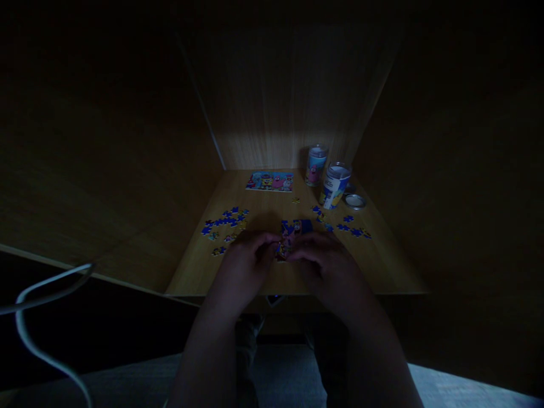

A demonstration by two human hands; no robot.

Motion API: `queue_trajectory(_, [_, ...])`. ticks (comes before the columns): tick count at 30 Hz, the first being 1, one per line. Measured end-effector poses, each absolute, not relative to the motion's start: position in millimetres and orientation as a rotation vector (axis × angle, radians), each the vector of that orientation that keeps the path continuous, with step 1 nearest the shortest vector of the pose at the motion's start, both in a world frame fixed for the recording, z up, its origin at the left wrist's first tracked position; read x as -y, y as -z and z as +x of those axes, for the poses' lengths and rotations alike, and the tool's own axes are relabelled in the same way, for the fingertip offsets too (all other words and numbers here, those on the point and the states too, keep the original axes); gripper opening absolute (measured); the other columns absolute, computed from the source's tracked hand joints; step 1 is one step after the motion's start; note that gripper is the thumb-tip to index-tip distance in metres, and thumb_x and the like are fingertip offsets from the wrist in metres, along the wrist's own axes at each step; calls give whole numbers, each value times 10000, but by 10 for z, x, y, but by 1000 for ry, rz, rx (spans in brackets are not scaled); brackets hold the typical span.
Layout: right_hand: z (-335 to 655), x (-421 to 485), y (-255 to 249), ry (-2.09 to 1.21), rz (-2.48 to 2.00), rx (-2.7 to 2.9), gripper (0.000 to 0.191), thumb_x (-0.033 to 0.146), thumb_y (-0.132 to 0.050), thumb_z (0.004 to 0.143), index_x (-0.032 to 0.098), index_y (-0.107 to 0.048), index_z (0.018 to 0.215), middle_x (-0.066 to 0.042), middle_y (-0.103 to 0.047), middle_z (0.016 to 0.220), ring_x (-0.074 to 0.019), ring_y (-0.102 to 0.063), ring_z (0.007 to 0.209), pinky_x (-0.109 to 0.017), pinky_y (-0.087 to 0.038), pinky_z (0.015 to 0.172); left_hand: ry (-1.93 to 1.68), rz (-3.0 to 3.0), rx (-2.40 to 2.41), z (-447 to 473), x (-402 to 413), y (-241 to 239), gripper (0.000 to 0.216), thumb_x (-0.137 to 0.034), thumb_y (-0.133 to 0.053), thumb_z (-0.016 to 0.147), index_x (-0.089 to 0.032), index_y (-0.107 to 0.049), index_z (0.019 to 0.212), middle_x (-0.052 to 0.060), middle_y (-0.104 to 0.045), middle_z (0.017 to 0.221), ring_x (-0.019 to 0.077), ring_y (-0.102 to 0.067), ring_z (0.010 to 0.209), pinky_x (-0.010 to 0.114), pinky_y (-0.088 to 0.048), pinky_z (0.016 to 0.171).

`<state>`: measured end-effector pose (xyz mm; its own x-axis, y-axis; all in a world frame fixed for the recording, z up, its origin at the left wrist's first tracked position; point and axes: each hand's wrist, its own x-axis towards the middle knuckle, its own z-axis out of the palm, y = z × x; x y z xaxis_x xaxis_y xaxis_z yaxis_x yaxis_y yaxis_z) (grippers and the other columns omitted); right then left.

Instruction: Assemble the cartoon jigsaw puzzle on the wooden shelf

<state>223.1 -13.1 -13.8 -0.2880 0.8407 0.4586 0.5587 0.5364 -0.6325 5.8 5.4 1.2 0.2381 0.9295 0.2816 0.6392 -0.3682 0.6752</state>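
Observation:
A partly joined jigsaw puzzle [296,228] in blue, pink and yellow lies on the wooden surface between my hands. My left hand [249,259] is closed at its left edge, thumb and forefinger pinched on a small puzzle piece [279,247]. From the other side my right hand [325,258] bends over the puzzle, its fingers closed on the lower right part and hiding it. The dim light blurs the fingertips. Loose puzzle pieces [229,218] lie left of my left hand, and more loose pieces [355,230] lie beyond my right hand.
At the back lies a cartoon picture card [272,181]. Two clear printed canisters, one behind [315,167] and one nearer [334,187], stand at the back right beside a round lid [355,200]. Wooden panels enclose the surface [198,277]. A white cable [32,343] hangs at left.

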Motion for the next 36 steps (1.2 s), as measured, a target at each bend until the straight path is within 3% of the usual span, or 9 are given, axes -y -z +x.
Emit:
queue_trajectory(11, [2219,127,135,-423,-1146,2016,331,20,-682,953,298,-855,1000,-34,-804,1200,-231,-723,1127,-477,-559,1050,-912,2075,-1462,51,-38,-14,195,-213,-637,1056,-279,-819,1070,0,-850,1047,212,-782,996,347,-570,905])
queue_trajectory(19, [2220,136,147,-443,-1163,2005,309,68,-682,993,322,-853,1034,-16,-805,1209,-233,-722,1167,-486,-557,1070,-985,2029,-1711,-115,20,-142,198,-303,-638,1031,-271,-825,1090,34,-860,1110,253,-795,1057,385,-594,1009])
queue_trajectory(26, [2202,143,137,-431,-1167,2002,309,54,-669,988,310,-838,1018,-14,-809,1211,-227,-730,1170,-495,-556,1093,-710,2009,-1791,-473,162,-295,210,-377,-636,996,-331,-840,975,-11,-872,1042,257,-823,937,361,-613,848])
queue_trajectory(31, [2213,143,158,-446,-1161,1953,308,37,-664,973,297,-822,1021,-15,-793,1226,-219,-714,1205,-464,-551,1107,-723,2010,-1749,-399,153,-244,231,-386,-621,1009,-305,-822,1088,16,-866,1138,260,-815,1043,390,-619,976])
queue_trajectory(36, [2227,135,160,-483,-1144,1908,396,-9,-621,936,311,-812,1069,-6,-785,1256,-216,-708,1227,-460,-546,1115,-866,2050,-2027,-544,135,-298,279,-330,-555,1032,-261,-805,1135,86,-843,1195,299,-796,1080,441,-620,1006])
